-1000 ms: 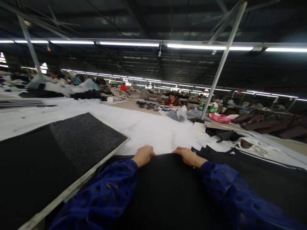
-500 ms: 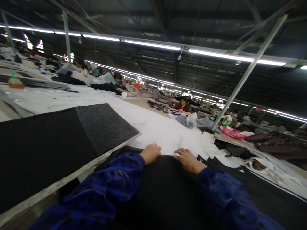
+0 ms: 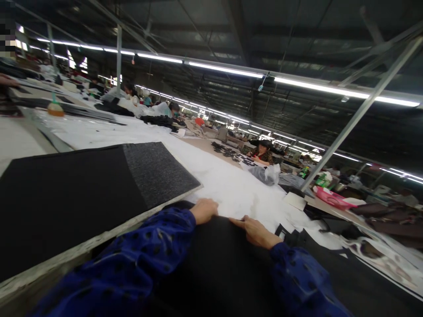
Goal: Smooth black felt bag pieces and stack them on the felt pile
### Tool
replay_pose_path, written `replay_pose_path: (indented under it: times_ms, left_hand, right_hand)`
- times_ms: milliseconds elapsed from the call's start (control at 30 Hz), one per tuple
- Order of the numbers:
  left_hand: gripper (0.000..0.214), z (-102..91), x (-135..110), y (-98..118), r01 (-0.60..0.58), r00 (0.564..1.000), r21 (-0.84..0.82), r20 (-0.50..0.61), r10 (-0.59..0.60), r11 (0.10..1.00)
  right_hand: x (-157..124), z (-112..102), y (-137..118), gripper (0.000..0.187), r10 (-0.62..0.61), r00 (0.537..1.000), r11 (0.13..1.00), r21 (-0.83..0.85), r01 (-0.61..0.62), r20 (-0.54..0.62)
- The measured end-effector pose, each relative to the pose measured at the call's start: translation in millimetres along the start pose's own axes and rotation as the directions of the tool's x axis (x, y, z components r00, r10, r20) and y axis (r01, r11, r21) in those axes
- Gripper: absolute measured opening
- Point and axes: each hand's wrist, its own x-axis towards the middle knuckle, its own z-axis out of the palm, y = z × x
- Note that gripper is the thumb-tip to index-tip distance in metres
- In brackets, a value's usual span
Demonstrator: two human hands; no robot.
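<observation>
A dark sheet of black fabric (image 3: 231, 264) hangs toward me, its far edge lying on the white table top (image 3: 218, 171). My left hand (image 3: 204, 211) is closed on that edge, with its fingers curled. To its right, my right hand (image 3: 257, 230) grips the same edge; the index finger lies stretched along it and the other fingers are bent under. Both thumbs are mostly hidden. At left, a black cloth piece (image 3: 72, 189) with a speckled dark grey band (image 3: 158, 171) lies flat on a pale-edged board (image 3: 99, 237).
Black cut pieces (image 3: 310, 251) and white scraps lie at right, near a pink basin (image 3: 333, 198) and a slanted metal post (image 3: 360, 114). A bottle of orange liquid (image 3: 55, 108) stands far left. A co-worker (image 3: 262, 152) sits across the table; another person's hand (image 3: 8, 80) shows at left.
The view has swung a little left. My right hand has gone from spread fingers on the fabric edge to a closer grip with the index finger extended. My left hand stays on the edge.
</observation>
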Motion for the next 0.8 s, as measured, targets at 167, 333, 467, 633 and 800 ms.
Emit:
replay_pose_path:
  times_ms: [167,333,467,633,800]
  left_hand:
    - [0.032,-9.3,-35,-16,-0.01,0.998,0.037,-0.056,0.012,0.999]
    - [0.03,-5.4,-42,-19,0.014,0.995,0.001,-0.098,-0.014,1.0]
    - [0.033,-0.7,-40,-25,0.075,0.991,-0.131,-0.104,-0.089,0.989]
    - [0.033,-2.1,-40,-27,0.118,0.987,-0.176,-0.087,-0.135,0.977]
    - [0.034,-0.7,-42,-26,0.068,0.989,-0.139,-0.119,-0.085,0.988]
  right_hand:
    - [9,-5,0,0.065,-0.093,0.994,0.995,0.032,0.095,-0.052]
    - [15,-7,-10,0.064,-0.182,0.977,0.976,0.105,0.193,-0.109]
    - [20,-10,-24,0.072,-0.124,0.991,0.992,-0.019,0.123,-0.056]
    - [24,-18,-49,0.071,-0.054,0.998,0.988,-0.141,0.056,0.019]
    - [23,-22,-55,0.072,-0.069,0.998,0.996,-0.053,0.068,-0.006]
